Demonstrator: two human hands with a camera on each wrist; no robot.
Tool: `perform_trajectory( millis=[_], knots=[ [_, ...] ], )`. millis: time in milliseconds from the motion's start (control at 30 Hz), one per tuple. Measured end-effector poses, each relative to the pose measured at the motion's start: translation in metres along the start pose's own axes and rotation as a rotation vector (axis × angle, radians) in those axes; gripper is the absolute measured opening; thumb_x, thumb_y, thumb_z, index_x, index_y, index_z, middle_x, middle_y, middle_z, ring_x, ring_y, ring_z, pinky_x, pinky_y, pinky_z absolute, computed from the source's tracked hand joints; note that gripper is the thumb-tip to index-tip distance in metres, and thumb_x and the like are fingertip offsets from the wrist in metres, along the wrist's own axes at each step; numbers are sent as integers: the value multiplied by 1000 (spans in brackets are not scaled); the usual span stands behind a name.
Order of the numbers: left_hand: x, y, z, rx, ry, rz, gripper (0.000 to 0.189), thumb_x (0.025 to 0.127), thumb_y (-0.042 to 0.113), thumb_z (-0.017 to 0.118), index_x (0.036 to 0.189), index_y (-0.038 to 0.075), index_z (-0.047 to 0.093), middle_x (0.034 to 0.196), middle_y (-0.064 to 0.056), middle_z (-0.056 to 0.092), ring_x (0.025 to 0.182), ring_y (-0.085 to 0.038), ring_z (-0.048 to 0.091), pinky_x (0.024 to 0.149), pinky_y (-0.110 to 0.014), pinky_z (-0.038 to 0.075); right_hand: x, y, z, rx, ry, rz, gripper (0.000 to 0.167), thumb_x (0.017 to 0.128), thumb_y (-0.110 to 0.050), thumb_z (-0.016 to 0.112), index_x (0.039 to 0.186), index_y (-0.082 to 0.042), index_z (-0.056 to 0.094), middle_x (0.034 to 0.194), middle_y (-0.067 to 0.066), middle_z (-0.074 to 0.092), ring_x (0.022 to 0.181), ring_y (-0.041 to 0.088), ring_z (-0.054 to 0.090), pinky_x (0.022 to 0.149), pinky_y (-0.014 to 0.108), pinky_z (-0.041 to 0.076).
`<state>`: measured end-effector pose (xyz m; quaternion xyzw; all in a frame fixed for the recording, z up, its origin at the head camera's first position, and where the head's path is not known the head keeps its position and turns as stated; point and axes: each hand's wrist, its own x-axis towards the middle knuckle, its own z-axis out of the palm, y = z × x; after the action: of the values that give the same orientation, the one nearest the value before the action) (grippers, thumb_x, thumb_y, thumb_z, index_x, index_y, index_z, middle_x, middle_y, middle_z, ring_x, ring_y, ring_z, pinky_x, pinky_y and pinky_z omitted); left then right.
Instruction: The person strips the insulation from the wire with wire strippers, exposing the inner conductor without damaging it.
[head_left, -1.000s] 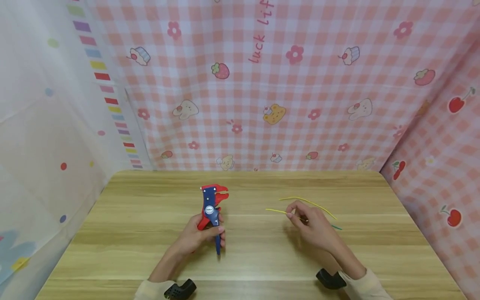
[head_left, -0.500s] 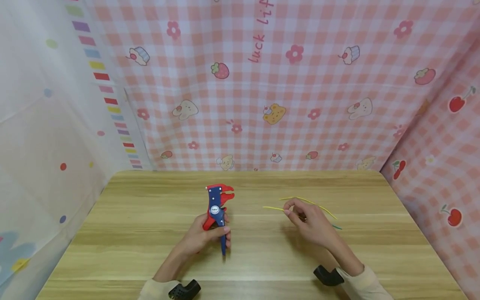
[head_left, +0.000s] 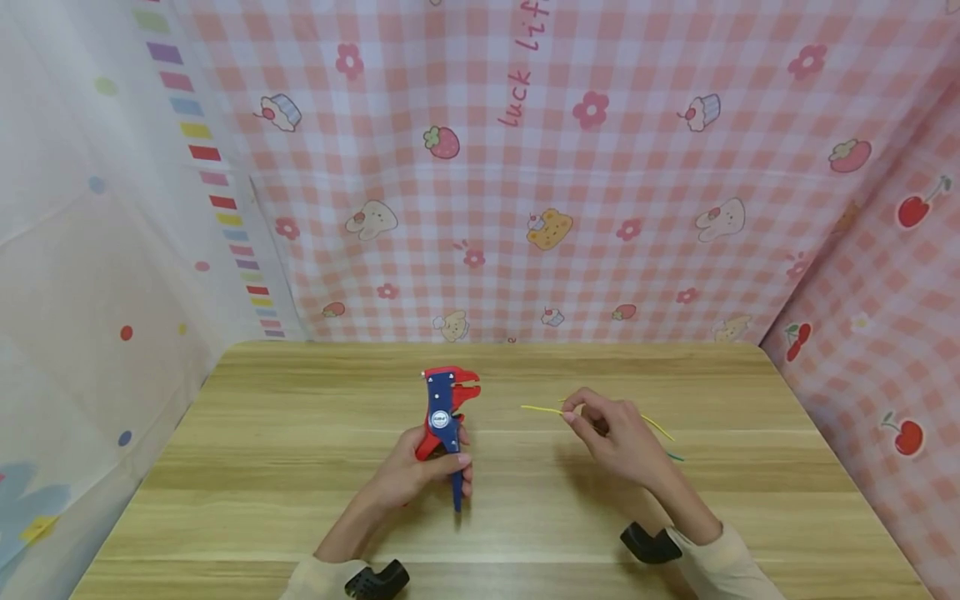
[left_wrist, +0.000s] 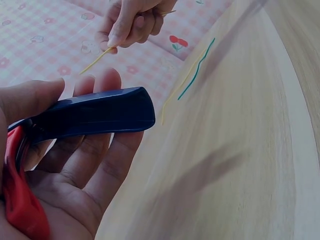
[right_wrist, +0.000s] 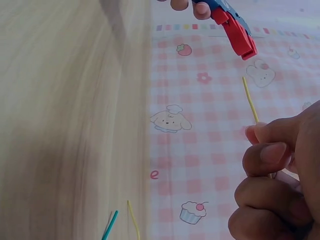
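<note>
My left hand (head_left: pixel 416 471) grips the handles of a red and blue wire stripper (head_left: pixel 440 400), its red jaws turned to the right and parted by a slot. Between thumb and forefinger my right hand (head_left: pixel 618 433) pinches a yellow wire (head_left: pixel 542 408), whose free end points left toward the stripper. A gap separates that wire tip from the red jaws, as the right wrist view also shows. In the left wrist view the blue handle (left_wrist: pixel 95 112) lies across my fingers under the thumb. Part of the held wire is hidden inside my right hand.
On the wooden table (head_left: pixel 337 375) lie a second yellow wire (head_left: pixel 657 427) and a green wire (left_wrist: pixel 199 67), both partly behind my right hand in the head view. A pink checked cloth (head_left: pixel 480 183) hangs along the table's back edge.
My left hand has carried the wire stripper to the right. My right hand has shifted slightly left and up with the yellow wire, narrowing the gap between them.
</note>
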<state>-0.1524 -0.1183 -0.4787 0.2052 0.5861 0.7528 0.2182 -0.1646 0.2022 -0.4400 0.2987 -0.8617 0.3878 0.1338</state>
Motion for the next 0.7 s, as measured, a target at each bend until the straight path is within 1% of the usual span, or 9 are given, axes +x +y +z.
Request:
perform_trajectory(
  millis=[133, 267, 500, 700],
  knots=[
    [2, 2, 4, -3, -10, 12, 25, 96, 3, 64, 116, -2, 51, 89, -25, 65, 76, -37, 70, 79, -55, 57, 3, -1, -1, -4, 13, -6, 13, 98, -11, 64, 97, -23, 63, 55, -18, 33, 47, -3, 28, 44, 19, 27],
    [5, 2, 9, -10, -18, 21, 27, 96, 4, 64, 116, -5, 49, 87, -21, 66, 74, -32, 70, 77, -54, 58, 6, -2, -3, -18, 37, -21, 12, 96, -9, 65, 96, -22, 64, 55, -17, 33, 47, -3, 27, 44, 19, 27],
    [9, 3, 15, -14, -37, 42, 24, 96, 3, 64, 114, -5, 50, 86, -19, 67, 74, -30, 71, 76, -53, 58, 10, -4, -6, -18, 61, 26, 11, 96, -12, 66, 95, -23, 67, 54, -17, 35, 47, -1, 28, 44, 20, 26],
    [14, 2, 20, -37, -63, 67, 21, 96, 2, 62, 113, -3, 51, 85, -18, 67, 74, -29, 71, 76, -54, 58, 14, -6, -9, -4, 83, 40, 12, 95, -13, 68, 95, -25, 68, 54, -16, 34, 46, -1, 25, 44, 19, 24]
  ],
)
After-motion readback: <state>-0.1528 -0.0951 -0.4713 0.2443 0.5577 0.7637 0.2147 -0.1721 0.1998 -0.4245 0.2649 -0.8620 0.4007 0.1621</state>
